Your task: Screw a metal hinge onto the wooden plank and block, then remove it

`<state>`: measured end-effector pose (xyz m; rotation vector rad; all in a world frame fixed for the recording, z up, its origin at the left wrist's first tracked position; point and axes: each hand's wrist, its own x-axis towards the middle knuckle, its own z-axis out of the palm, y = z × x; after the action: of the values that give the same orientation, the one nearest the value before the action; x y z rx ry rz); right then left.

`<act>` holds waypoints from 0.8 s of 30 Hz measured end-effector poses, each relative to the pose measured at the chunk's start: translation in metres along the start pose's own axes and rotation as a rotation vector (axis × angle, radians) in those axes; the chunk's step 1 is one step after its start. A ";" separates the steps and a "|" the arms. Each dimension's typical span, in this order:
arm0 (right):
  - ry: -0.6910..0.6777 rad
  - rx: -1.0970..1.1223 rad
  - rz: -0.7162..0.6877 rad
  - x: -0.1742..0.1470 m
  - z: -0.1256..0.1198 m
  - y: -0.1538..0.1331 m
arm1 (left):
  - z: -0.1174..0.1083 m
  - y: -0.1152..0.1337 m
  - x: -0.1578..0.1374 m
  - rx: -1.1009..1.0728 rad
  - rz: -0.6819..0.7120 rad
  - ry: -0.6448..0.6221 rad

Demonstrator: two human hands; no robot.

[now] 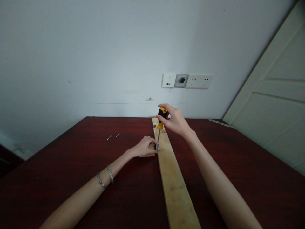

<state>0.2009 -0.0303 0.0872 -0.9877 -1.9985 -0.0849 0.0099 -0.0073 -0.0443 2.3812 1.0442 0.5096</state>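
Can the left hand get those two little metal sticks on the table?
Probably yes. The left hand is busy at the small metal bracket, but nothing seems to stand between it and the two little metal sticks.

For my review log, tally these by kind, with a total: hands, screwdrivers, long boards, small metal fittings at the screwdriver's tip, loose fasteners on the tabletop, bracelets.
Hands: 2
Screwdriver: 1
Long board: 1
Metal fitting: 1
Loose fasteners: 2
Bracelets: 2
Total: 9

wht wall (119, 47) w/ scuffs (149, 99) | skt plates (199, 81) on wall | panelled door (276, 86) far R | red-brn tbl (71, 165)
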 end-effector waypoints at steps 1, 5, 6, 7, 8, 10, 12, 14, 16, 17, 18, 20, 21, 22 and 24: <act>0.000 0.000 0.000 0.000 0.000 0.000 | 0.000 0.000 0.000 -0.002 0.005 0.000; 0.004 -0.002 0.000 0.000 0.001 0.001 | 0.000 0.000 0.001 -0.002 -0.007 -0.001; 0.005 -0.005 -0.002 0.000 0.001 0.001 | 0.001 0.000 0.001 0.000 -0.012 -0.003; 0.006 -0.007 -0.004 0.000 0.001 0.001 | 0.001 -0.001 0.001 0.001 -0.015 -0.003; 0.007 -0.011 -0.005 0.000 0.001 0.001 | 0.001 -0.001 0.001 0.001 -0.012 -0.003; 0.010 -0.018 -0.005 0.000 0.001 0.002 | 0.001 -0.001 0.001 0.000 0.002 0.005; 0.010 -0.030 0.001 0.000 0.002 0.003 | 0.001 -0.001 0.000 -0.002 0.011 0.016; 0.010 -0.048 0.006 0.000 0.003 0.004 | 0.001 0.000 0.000 -0.004 0.013 0.023; 0.013 -0.062 0.008 0.000 0.003 0.005 | 0.000 0.000 -0.001 -0.007 0.015 0.022; 0.015 -0.066 0.007 0.000 0.003 0.005 | 0.000 0.000 -0.001 -0.008 0.014 0.022; 0.018 -0.069 0.006 0.000 0.002 0.004 | 0.000 0.000 -0.001 -0.010 0.014 0.023; 0.021 -0.078 0.003 0.000 0.002 0.002 | 0.000 0.000 0.000 -0.011 0.018 0.026; 0.022 -0.086 0.001 0.000 0.001 0.001 | 0.001 0.000 0.000 -0.011 0.019 0.026; 0.023 -0.096 0.000 0.000 0.001 0.000 | 0.001 -0.001 0.000 -0.009 0.020 0.026; 0.027 -0.120 0.004 0.000 0.001 -0.002 | 0.000 -0.001 0.000 -0.004 0.021 0.019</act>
<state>0.1990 -0.0316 0.0876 -1.0609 -1.9853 -0.2166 0.0096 -0.0072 -0.0450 2.3905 1.0266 0.5420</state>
